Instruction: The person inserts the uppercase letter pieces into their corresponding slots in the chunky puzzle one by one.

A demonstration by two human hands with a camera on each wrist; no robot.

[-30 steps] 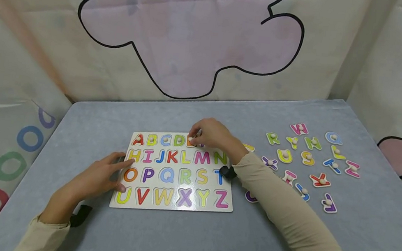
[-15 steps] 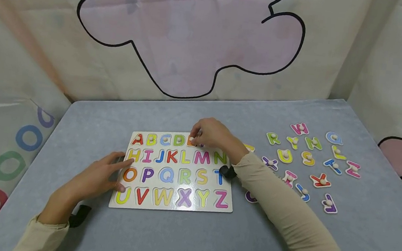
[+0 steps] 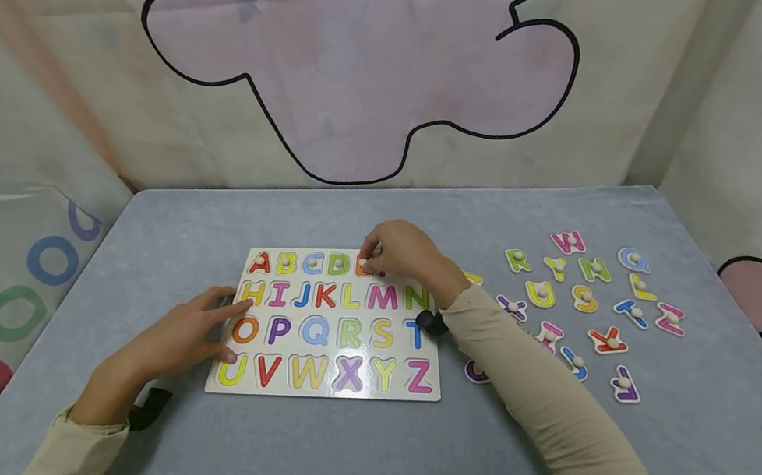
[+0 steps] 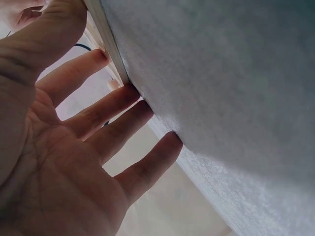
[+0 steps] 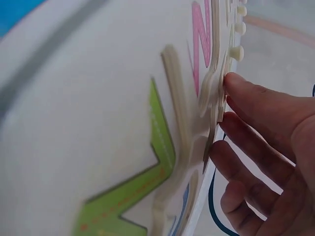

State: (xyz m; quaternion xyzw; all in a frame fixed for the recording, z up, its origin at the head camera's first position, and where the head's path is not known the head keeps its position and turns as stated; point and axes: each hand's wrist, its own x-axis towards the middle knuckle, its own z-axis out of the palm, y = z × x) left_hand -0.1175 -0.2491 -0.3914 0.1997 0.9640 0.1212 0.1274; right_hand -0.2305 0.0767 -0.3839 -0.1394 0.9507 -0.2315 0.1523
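A white alphabet puzzle board [image 3: 329, 351] lies on the grey cloth, with knobbed letters A [image 3: 261, 262], B, C and D [image 3: 339, 265] sitting in the top row. My right hand [image 3: 403, 254] pinches the orange-red letter E piece [image 3: 364, 265] at its slot beside D; the fingers cover much of it. In the right wrist view, thumb [image 5: 246, 91] and fingers come right down to the board's face. My left hand [image 3: 183, 332] rests at the board's left edge, fingers spread and fairly straight. The left wrist view has its fingertips along the wooden edge [image 4: 109, 44].
Several knobbed letters lie scattered right of the board, including W [image 3: 568, 242], Q [image 3: 633, 259], K [image 3: 607, 341] and Z [image 3: 670, 319]. My right sleeve [image 3: 545, 405] passes over part of this group and hides some. Behind the table [image 3: 300, 455] hangs a printed curtain [image 3: 339, 107].
Both hands stay in nearly the same place, the right one still at the E slot. The head view has shifted very slightly.
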